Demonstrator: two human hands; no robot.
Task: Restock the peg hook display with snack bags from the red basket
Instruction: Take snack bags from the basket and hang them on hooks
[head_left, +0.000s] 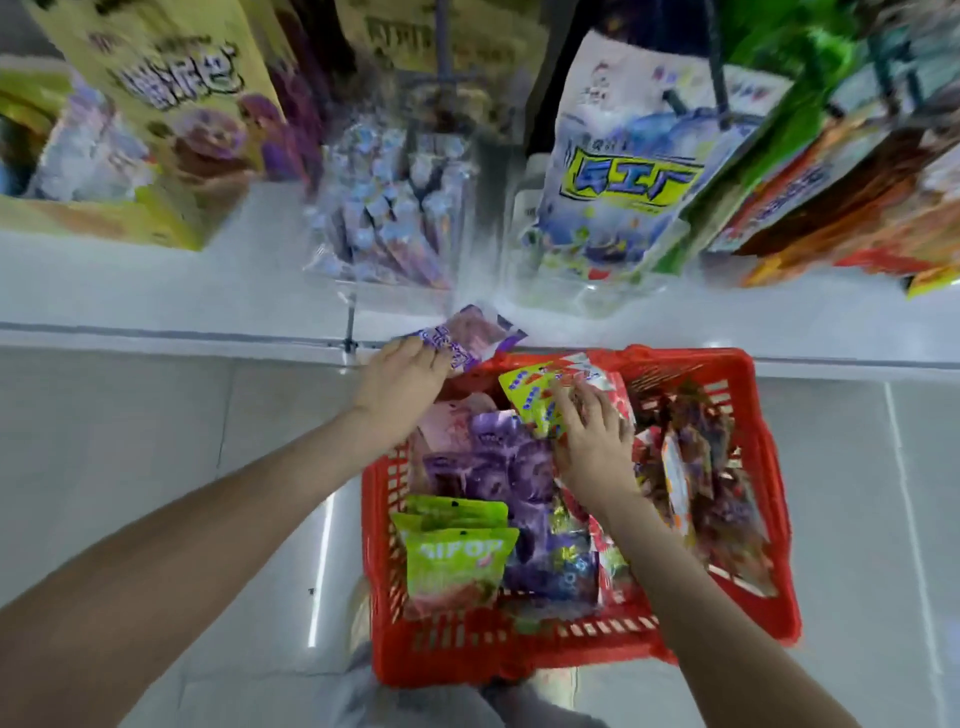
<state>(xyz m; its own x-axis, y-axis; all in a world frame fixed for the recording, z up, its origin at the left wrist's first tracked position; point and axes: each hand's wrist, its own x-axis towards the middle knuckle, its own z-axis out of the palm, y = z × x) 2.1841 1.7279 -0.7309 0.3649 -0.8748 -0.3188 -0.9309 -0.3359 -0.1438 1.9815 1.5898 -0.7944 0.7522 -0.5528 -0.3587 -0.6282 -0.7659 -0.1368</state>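
A red basket (769, 561) sits on the floor below me, full of snack bags. My left hand (397, 387) holds a purple snack bag (470, 335) just above the basket's far left corner. My right hand (592, 436) is inside the basket, fingers closed on a yellow and red snack bag (537, 387) tilted up from the pile. Green bags (454, 561) stand at the near left of the basket, purple ones (511, 470) in the middle, dark red ones (696, 447) at the right. Above hang peg hook displays with bags, blurred.
A white base shelf (208, 291) runs across under the hanging bags. A clear pack of purple sticks (387, 218) and a white and blue bag (623, 171) hang straight ahead, yellow bags (171, 93) left, orange and green bags (841, 171) right. Pale floor tiles surround the basket.
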